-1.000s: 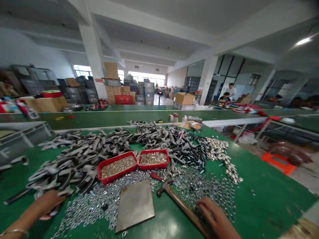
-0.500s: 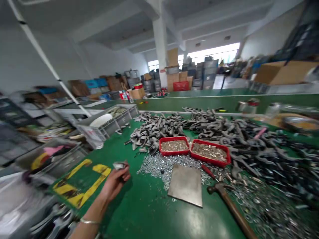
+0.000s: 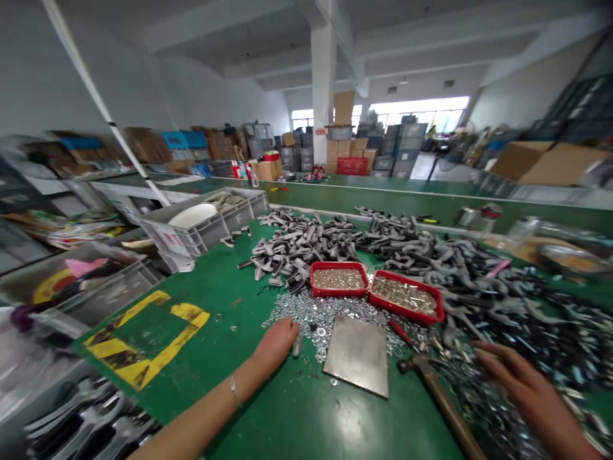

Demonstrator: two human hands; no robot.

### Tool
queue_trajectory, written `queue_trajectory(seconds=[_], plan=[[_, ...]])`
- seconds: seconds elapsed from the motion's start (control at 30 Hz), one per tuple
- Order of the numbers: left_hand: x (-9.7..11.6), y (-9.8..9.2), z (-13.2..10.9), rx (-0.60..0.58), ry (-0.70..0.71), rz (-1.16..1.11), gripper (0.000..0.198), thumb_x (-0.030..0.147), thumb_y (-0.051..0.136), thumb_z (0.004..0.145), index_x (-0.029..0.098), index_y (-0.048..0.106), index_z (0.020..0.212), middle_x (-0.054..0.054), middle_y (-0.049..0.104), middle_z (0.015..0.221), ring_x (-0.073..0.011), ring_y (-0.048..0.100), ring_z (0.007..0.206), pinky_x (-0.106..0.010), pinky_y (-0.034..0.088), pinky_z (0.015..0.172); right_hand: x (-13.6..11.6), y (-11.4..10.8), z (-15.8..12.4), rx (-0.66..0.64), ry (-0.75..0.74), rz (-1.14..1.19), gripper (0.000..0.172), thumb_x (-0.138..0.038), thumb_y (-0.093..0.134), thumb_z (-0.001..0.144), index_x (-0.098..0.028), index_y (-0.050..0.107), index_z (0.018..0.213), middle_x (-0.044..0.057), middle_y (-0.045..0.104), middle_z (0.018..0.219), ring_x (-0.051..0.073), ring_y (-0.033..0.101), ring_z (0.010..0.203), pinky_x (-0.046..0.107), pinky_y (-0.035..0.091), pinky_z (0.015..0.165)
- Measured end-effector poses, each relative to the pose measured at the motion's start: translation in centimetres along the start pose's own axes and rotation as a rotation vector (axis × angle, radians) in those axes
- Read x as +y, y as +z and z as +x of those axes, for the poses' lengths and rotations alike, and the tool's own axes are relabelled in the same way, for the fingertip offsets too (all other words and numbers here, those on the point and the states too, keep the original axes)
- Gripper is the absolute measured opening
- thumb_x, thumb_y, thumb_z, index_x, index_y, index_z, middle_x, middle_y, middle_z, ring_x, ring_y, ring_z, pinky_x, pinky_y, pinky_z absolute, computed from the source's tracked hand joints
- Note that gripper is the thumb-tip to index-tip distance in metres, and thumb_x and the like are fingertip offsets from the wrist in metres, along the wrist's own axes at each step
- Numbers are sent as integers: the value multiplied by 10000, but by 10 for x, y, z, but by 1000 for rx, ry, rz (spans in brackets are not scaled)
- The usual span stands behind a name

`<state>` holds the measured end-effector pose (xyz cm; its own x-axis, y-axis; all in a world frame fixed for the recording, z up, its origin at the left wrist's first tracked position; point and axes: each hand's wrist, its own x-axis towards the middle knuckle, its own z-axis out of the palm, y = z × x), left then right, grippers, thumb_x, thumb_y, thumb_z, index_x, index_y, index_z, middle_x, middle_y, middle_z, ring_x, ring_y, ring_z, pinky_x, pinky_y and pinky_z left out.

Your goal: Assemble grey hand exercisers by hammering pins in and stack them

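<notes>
One grey metal piece [image 3: 297,347] is gripped in the left hand [image 3: 276,341]; the right hand [image 3: 527,382], unclenched, hovers near silvery metal rings [image 3: 481,402].

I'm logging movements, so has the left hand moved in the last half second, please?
Yes: the left hand has moved rightward, away from the yellow tape and closer to the metal plate.

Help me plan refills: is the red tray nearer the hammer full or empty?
Not empty: small metal pieces spread across the red tray; depth unclear.
</notes>
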<state>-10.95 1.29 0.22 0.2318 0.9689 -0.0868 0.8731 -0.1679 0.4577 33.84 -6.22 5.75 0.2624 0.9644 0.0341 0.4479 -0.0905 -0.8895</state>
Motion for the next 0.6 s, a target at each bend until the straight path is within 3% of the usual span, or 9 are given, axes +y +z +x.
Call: queue_trajectory(seconds=[0.07, 0.13, 0.23, 0.27, 0.33, 0.4, 0.5, 0.6], plan=[[3, -1, 0, -8, 21, -62, 224, 105, 421, 829, 161, 624, 904, -138, 650, 1011, -286, 580, 1033, -427, 413, 981, -9, 33, -5, -172, 136, 336, 211, -405, 636, 910, -218, 692, 991, 42, 638, 747, 148, 577, 619, 319, 494, 613], [11, 0, -9, 0, 41, -152, 180, 185, 445, 867, 174, 614, 928, -120, 666, 1000, -267, 610, 995, -396, 447, 945, -20, 76, -18, -358, 264, 729, 228, -429, 674, 879, -213, 659, 953, -25, 528, 666, 115, 479, 569, 275, 452, 551], [41, 13, -32, -11, -5, -406, 220, 358, 458, 914, 202, 603, 970, -66, 693, 891, -196, 667, 784, -313, 525, 763, -35, 127, -40, -496, 423, 1002, 191, -358, 718, 865, -195, 625, 897, -45, 488, 683, 89, 449, 586, 216, 422, 537], [54, 21, -39, -28, -67, -610, 239, 395, 493, 894, 200, 601, 978, -58, 695, 822, -186, 667, 684, -306, 530, 680, -39, 136, -45, -529, 473, 1051, 178, -330, 725, 864, -192, 619, 902, -40, 500, 704, 86, 463, 607, 206, 429, 554], [81, 35, -45, -70, -146, -956, 285, 440, 598, 820, 198, 609, 971, -51, 699, 739, -182, 658, 585, -291, 509, 570, -42, 147, -46, -585, 527, 1095, 165, -306, 721, 872, -189, 608, 899, -32, 520, 731, 82, 477, 629, 199, 443, 579], [102, 43, -43, -86, -168, -1121, 323, 460, 667, 777, 192, 637, 954, -51, 699, 683, -180, 655, 558, -269, 472, 522, -42, 151, -43, -610, 508, 1068, 177, -323, 702, 888, -186, 592, 866, -41, 501, 700, 75, 458, 596, 194, 439, 555], [119, 40, -34, -96, -125, -1176, 351, 480, 704, 774, 171, 671, 938, -44, 688, 634, -171, 656, 564, -247, 450, 525, -45, 151, -38, -612, 437, 963, 237, -371, 672, 905, -187, 557, 809, -67, 434, 621, 66, 411, 520, 182, 402, 476], [124, 33, -29, -141, -27, -1198, 372, 483, 682, 820, 136, 683, 955, -35, 679, 625, -147, 639, 555, -222, 431, 529, -47, 148, -39, -623, 398, 895, 273, -401, 663, 905, -183, 544, 792, -79, 408, 581, 54, 368, 472, 168, 369, 427]])
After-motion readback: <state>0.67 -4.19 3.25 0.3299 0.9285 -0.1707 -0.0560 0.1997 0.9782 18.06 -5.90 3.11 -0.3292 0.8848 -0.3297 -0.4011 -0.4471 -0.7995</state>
